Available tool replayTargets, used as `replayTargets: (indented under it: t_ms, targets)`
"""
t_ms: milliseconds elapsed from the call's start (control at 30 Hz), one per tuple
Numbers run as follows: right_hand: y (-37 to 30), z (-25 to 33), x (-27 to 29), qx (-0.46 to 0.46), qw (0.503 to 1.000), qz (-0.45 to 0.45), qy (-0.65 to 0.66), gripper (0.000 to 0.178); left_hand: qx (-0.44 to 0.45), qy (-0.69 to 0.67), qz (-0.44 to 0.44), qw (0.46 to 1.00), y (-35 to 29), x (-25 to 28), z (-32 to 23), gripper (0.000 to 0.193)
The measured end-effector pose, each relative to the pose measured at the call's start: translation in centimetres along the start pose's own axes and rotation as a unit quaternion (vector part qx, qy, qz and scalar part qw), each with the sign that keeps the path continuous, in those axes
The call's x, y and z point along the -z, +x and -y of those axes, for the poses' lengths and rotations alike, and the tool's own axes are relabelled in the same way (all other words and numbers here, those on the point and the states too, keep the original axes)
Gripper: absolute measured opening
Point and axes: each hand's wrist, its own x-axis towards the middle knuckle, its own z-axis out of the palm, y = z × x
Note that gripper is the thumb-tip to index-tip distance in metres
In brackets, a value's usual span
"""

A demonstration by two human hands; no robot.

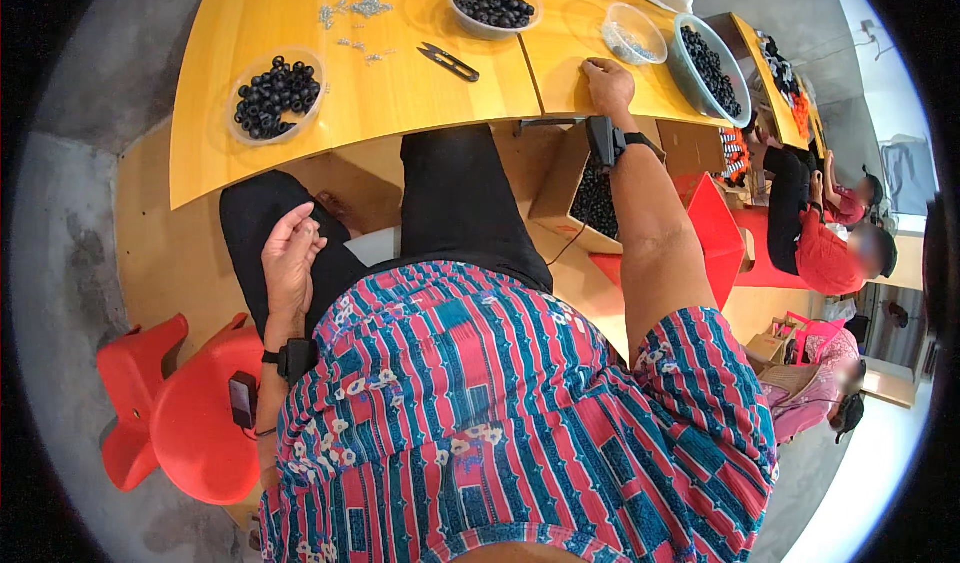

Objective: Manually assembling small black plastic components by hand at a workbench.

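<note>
My left hand (290, 255) is raised over my left thigh, its fingers curled in and thumb pressed to them in a pinch. Anything between those fingertips is too small to make out. On the yellow table my right hand (609, 85) rests with bent fingers drawn together, their tips on the wood; whatever they hold is hidden. Beside it stands a clear tub (634, 34) with small silvery pieces, and past that a larger pale-blue bowl (684, 26) of black beads. Black thread snips (449, 62) lie to the left of my right hand.
Clear bowls of round black beads stand at the table's left (273, 96) and far middle (494, 5). Silvery pieces (370, 6) lie scattered between them. Below the edge, a cardboard box (570, 183) holds black beads. Red chairs (208, 423) stand left; other people (835, 253) sit right.
</note>
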Motion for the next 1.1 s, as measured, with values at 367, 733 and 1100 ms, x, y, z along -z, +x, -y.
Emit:
replayTargets:
  t_ms: [367, 733, 1100]
  targets:
    - [-2.8, 6.4, -3.0, 0.118, 0.991, -0.042, 0.050, 0.029, -0.024, -0.022, -0.041, 0.999, -0.6, 3.4, -4.0, 0.027]
    - [-15.7, 15.8, -5.7, 0.114, 0.989, -0.079, -0.059, 0.031, -0.027, -0.005, -0.008, 1.000, -4.4, 18.2, -9.8, 0.026]
    - [-12.2, 14.5, -6.9, 0.117, 0.987, -0.058, -0.089, 0.034, -0.020, -0.012, -0.015, 1.000, -2.8, 17.2, -8.4, 0.024]
